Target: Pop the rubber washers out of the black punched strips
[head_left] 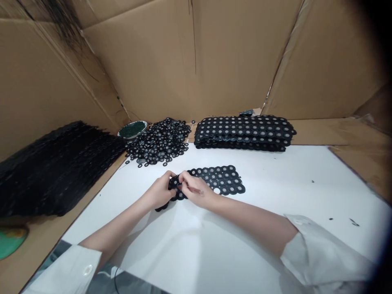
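A black sheet of joined discs with pale round centres lies on the white table, its left end raised off the surface. My left hand grips that end, thumb in front and fingers behind. Close beside it, my right hand is closed around a slim tool with a reddish, partly see-through handle. The tool's tip points left at the discs near my left thumb; its exact kind is hidden by my fingers. One opening in the sheet, right of my right hand, shows white.
Behind my hands lies a heap of loose black rings, next to a bowl of dark green bits. Stacked disc sheets stand at the back right. A big black bundle is at the left. Cardboard walls enclose the table.
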`<state>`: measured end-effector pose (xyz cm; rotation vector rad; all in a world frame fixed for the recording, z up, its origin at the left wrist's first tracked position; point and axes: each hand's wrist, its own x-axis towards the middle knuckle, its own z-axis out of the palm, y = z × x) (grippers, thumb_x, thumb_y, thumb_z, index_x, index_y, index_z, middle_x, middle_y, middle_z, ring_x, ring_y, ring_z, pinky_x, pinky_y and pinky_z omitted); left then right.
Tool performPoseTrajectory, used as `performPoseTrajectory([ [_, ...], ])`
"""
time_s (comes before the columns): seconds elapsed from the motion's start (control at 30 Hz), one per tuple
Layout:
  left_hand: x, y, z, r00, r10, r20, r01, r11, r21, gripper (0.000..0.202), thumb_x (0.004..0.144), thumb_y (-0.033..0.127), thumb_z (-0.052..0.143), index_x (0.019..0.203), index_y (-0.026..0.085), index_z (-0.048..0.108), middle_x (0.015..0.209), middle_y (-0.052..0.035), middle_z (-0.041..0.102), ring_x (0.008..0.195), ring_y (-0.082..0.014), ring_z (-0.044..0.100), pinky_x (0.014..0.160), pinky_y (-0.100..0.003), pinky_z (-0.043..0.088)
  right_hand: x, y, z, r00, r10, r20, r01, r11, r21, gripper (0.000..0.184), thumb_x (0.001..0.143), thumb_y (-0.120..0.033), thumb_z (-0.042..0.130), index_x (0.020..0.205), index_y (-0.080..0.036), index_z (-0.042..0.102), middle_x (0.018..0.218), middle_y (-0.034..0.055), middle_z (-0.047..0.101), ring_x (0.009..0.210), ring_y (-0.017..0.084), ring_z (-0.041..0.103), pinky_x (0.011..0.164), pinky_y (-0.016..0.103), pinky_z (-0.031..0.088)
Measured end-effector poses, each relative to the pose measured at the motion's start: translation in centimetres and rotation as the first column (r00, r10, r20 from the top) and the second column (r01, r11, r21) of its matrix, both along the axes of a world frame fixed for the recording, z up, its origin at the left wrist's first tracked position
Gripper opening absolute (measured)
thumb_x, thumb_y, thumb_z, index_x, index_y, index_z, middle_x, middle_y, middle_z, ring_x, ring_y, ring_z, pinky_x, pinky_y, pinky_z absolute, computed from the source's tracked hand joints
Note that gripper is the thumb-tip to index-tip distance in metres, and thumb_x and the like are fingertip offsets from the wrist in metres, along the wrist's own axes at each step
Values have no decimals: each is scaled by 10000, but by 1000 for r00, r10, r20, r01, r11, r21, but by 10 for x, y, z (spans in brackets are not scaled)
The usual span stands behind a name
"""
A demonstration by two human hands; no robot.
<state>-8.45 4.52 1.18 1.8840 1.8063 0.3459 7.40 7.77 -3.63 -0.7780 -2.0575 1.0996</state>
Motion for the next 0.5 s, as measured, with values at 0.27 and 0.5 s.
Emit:
performPoseTrajectory([
  [0.27, -9, 10, 10, 974, -67, -214, 55, 997, -63, 170, 637, 286, 497, 761, 171, 508, 731, -40, 572, 719, -221, 523, 614, -290, 353, 5, 0, 2, 976, -20, -217, -70, 914, -399, 79, 724, -158, 353, 773, -210, 385, 524, -56, 472, 468, 94, 499, 394, 162, 325],
  [0.5, -10, 23, 27, 983, -157, -93, 136, 970, -201, 206, 636, 289, 491, 803, 178, 540, 781, -14, 597, 737, -193, 531, 617, -262, 377, 8, -3, 5, 978, 38, -207, -110, 932, -347, 110, 689, -105, 380, 740, -201, 397, 486, -58, 499, 602, 124, 599, 474, 171, 376],
])
